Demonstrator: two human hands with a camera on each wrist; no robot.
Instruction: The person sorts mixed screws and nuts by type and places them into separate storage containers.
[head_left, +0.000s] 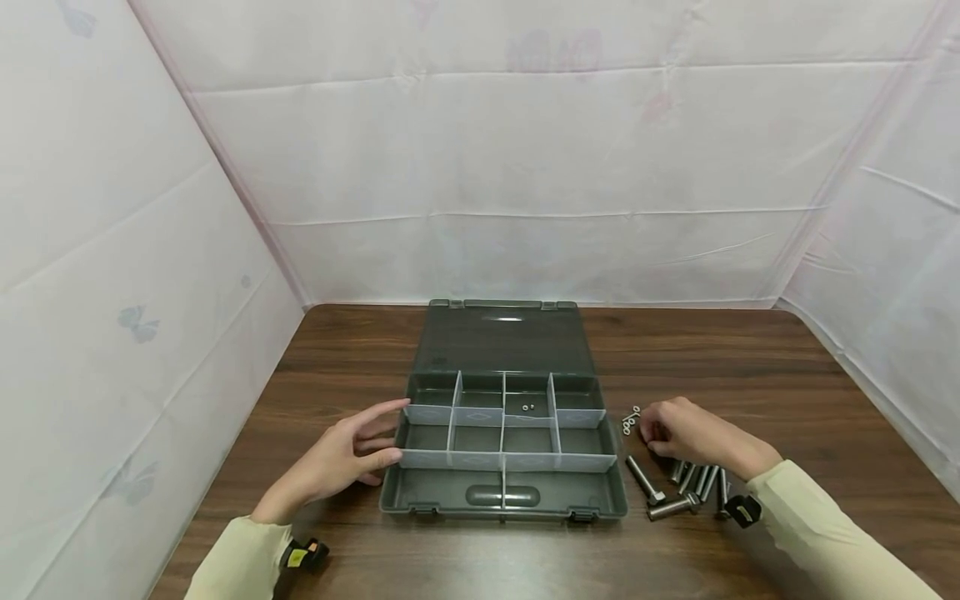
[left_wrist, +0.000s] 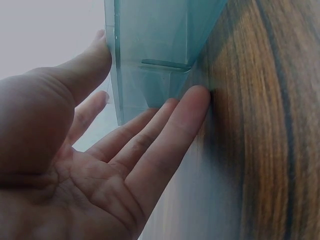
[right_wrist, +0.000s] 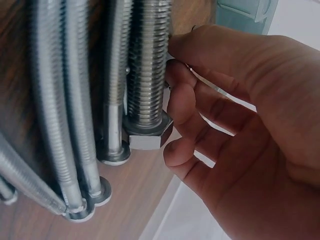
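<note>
Head view: dark brown wooden table (head_left: 750, 358) carries an open grey-green plastic compartment box (head_left: 502, 433); left hand (head_left: 337, 458) touches its left wall, grip wide. Right hand (head_left: 690, 433), fingers curled around nothing clear, rests beside threaded steel bolts (head_left: 693, 483) and small washers (head_left: 630, 419).

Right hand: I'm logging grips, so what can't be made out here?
- Right hand: head view, fingertips curl under the hand; any pinch hidden.
- Right wrist view: the large bolt hides the fingertips.
- Small parts in organizer box: too small to identify.
</note>
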